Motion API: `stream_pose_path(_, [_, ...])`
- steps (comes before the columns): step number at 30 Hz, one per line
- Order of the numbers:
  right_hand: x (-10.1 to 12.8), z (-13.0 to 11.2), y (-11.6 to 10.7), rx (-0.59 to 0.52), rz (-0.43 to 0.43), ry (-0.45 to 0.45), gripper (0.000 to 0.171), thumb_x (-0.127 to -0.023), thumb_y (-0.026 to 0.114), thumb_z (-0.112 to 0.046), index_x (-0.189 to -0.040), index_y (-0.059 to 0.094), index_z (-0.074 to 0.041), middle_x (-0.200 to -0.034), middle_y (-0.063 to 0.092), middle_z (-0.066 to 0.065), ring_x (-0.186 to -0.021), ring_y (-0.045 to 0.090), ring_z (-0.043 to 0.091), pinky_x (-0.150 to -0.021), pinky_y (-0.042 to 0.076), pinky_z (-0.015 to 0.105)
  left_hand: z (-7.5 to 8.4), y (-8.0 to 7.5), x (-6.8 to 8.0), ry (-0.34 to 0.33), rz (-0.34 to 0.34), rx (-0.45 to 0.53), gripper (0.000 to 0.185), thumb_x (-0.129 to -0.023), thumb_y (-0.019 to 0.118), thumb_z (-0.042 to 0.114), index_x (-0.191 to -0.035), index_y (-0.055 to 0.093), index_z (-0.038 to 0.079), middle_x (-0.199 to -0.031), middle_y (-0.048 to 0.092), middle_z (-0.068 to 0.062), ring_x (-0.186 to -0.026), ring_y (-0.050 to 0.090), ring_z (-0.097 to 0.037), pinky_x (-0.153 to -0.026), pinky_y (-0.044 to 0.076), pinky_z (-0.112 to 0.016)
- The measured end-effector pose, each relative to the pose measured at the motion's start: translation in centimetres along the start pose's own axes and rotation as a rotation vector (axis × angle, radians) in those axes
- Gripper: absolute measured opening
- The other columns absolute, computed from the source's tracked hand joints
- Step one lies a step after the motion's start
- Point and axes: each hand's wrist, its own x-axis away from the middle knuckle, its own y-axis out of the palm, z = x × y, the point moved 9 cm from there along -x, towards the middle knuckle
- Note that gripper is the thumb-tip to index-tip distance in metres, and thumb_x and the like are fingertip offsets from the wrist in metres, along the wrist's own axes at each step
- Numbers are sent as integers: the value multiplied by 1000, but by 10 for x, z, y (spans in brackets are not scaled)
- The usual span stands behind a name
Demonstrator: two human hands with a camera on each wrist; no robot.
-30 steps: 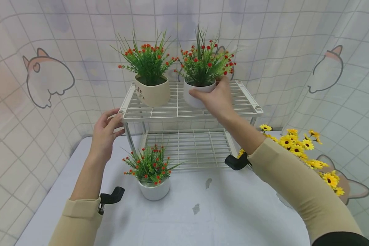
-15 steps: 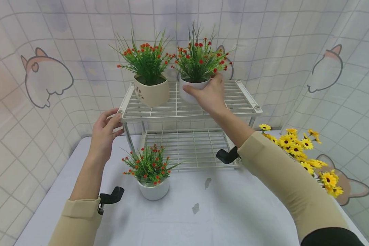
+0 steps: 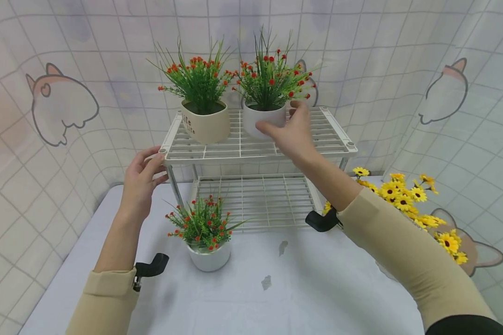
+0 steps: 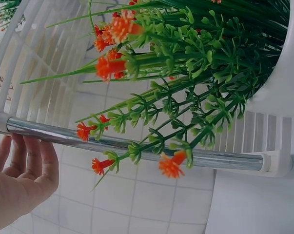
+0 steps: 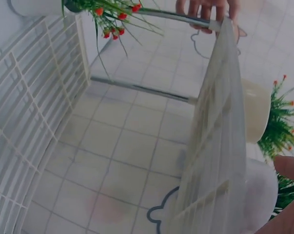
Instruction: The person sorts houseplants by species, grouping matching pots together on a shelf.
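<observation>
A two-tier white wire rack (image 3: 251, 160) stands on the table. My left hand (image 3: 138, 179) grips its upper left corner, fingers (image 4: 32, 158) bent against the metal post in the left wrist view. On the top shelf sit a cream pot (image 3: 207, 123) with lettering and, to its right, a white pot (image 3: 260, 121), both with artificial red-flowered grass. My right hand (image 3: 295, 132) is spread beside the white pot; its thumb (image 3: 268, 128) overlaps the pot's front, and the other fingers stand off its right side. Another white pot (image 3: 209, 258) with red flowers is on the table before the rack's left side.
Yellow artificial flowers (image 3: 402, 200) stand on the right, partly behind my right sleeve (image 3: 402, 251). The lower wire shelf (image 3: 260, 200) lies close over the table (image 3: 234, 302), which has a pale cloth. A tile-patterned curtain (image 3: 121, 56) hangs behind.
The white pot on the top shelf has shifted left, closer to the cream pot. My right hand moved left with it, then loosened and drew back to the right. My left hand stayed at the corner.
</observation>
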Motion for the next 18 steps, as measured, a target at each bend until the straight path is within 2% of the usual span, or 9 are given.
stream_pose_path(10, [57, -8, 0, -68, -83, -218, 84, -89, 82, -21, -150, 29, 0, -149, 34, 16, -135, 34, 26, -108, 39, 40, 2, 1, 0, 0, -1, 19, 53, -105, 60, 37, -147, 49, 7, -129, 57, -8, -109, 57, -19, -93, 49, -29])
stream_pose_path(15, [91, 4, 5, -82, -129, -257, 79, -91, 80, -18, -151, 31, -2, -150, 35, 13, -134, 39, 24, -109, 39, 41, 1, 1, 0, -1, -3, 18, 52, -105, 60, 37, -147, 49, 8, -131, 57, -10, -110, 57, -19, -93, 49, -29])
stream_pose_path(18, [108, 13, 8, -105, -128, -276, 75, -91, 79, -14, -149, 33, -2, -149, 37, 11, -133, 41, 24, -108, 39, 42, 1, 1, 0, -3, -1, 27, 52, -105, 61, 37, -147, 49, 8, -132, 57, -11, -109, 57, -19, -92, 49, -29])
